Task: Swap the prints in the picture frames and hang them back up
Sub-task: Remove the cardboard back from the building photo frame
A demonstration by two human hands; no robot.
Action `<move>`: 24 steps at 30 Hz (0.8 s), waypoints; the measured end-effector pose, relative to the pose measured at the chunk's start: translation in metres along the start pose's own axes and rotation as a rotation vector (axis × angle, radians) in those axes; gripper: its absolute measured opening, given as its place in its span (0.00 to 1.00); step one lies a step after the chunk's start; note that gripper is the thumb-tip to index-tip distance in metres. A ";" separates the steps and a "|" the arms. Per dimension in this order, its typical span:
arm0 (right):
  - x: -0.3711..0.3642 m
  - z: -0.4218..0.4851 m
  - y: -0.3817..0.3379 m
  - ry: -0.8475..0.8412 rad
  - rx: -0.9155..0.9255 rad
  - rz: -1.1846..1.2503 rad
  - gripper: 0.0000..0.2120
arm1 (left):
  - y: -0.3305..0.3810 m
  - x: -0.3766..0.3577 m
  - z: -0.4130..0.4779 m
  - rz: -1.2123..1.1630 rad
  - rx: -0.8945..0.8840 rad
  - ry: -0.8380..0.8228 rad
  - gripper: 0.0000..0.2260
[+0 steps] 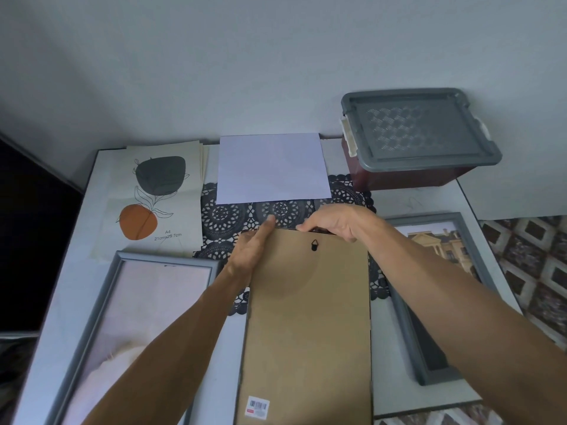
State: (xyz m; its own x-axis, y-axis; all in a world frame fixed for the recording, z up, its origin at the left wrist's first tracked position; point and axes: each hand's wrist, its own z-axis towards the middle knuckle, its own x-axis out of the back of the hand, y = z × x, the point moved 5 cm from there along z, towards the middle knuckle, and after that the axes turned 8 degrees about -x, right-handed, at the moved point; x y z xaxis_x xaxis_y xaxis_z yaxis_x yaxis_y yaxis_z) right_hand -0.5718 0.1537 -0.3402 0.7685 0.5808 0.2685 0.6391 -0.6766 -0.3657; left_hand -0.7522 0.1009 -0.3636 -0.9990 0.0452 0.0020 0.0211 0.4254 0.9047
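Both forearms bare, coming in from the bottom edge and converging toward centre. Left arm runs up from lower left, wrist straight. left hand palm down, fingers straight and together, pointing up and right, lying flat on the top left corner of the backing board. Right arm comes from lower right, wrist bent slightly down. right hand back of hand up, fingers curled over the board's top edge, gripping it, thumb not visible. Hands close together, not touching, right a bit further forward than left
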 end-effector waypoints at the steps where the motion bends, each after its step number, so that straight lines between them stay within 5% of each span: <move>1: 0.000 0.000 -0.002 0.035 0.032 -0.013 0.31 | 0.000 0.000 0.000 -0.013 0.003 -0.020 0.26; 6: -0.004 -0.014 -0.014 0.125 0.355 -0.113 0.13 | 0.003 0.006 0.002 -0.140 0.033 -0.006 0.19; 16: -0.015 -0.020 -0.017 0.346 0.567 -0.372 0.26 | -0.010 0.015 0.011 -0.328 0.174 0.015 0.21; 24: 0.001 -0.017 -0.010 0.389 0.577 -0.258 0.22 | -0.020 0.017 0.000 -0.232 0.149 -0.081 0.27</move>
State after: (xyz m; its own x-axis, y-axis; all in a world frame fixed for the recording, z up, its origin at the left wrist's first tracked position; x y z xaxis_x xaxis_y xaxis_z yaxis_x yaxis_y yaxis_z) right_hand -0.5774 0.1533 -0.3213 0.6199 0.4140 0.6666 0.7655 -0.1326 -0.6296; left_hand -0.7693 0.0928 -0.3818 -0.9715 0.0011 -0.2370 -0.1957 0.5607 0.8046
